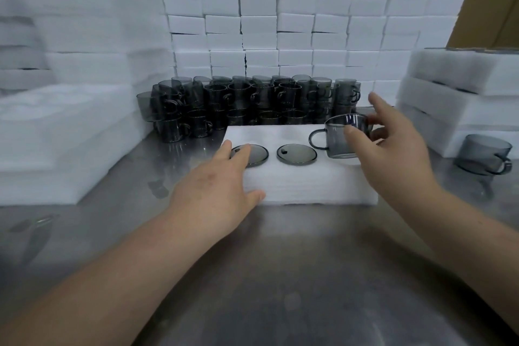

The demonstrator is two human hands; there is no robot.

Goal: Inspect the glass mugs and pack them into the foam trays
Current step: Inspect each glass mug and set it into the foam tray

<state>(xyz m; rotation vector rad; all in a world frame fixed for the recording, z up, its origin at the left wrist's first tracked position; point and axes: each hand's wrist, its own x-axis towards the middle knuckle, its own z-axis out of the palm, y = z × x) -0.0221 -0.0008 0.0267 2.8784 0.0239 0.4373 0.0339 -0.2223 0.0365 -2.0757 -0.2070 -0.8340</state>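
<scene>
a smoky glass mug (341, 136) sits upright at the right end of a white foam tray (303, 182), handle pointing left. the right hand (393, 146) grips its rim, thumb in front and fingers behind. two dark round mug bottoms (296, 153) show in the tray's other holes. the left hand (216, 188) lies open and flat on the tray's left end, maybe touching the left one. more mugs (247, 104) are stacked behind on the metal table (280, 275), with foam blocks (295, 22) all around.

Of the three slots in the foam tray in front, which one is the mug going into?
The rightmost slot: the right hand holds an upright smoky-grey glass mug there. The white foam tray's other two slots show dark glass discs.
</scene>
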